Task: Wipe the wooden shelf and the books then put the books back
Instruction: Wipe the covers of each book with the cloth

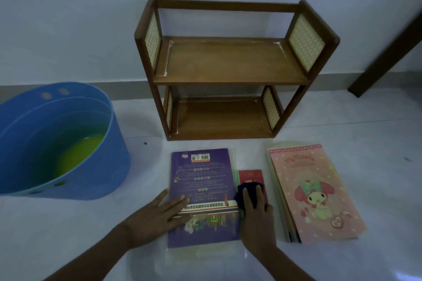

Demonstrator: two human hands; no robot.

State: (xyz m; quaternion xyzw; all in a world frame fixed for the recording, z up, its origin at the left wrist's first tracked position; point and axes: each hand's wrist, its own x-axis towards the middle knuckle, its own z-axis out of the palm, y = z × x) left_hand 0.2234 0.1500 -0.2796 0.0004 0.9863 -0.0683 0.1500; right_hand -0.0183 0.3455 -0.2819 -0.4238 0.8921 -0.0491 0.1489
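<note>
Wiping step in hand: your right hand (255, 203) presses dark cloth (247, 194) on red book (251, 177), fingers curled over cloth. Left hand (159, 210) lies flat on purple book (201, 189), fingers straight, slightly apart, steadying. Pink book (312, 191) on pile at right. Shelf (228, 61) stands by wall, both boards bare. Bucket (75, 185) at left. Next, I think: finish remaining covers, then stand books in shelf.

Brown shelf (230, 61) with yellow dotted side panels (306, 41), blue tub (96, 180), purple book (201, 189), pink polka-dot book (315, 191), dark blue cloth (249, 191).
</note>
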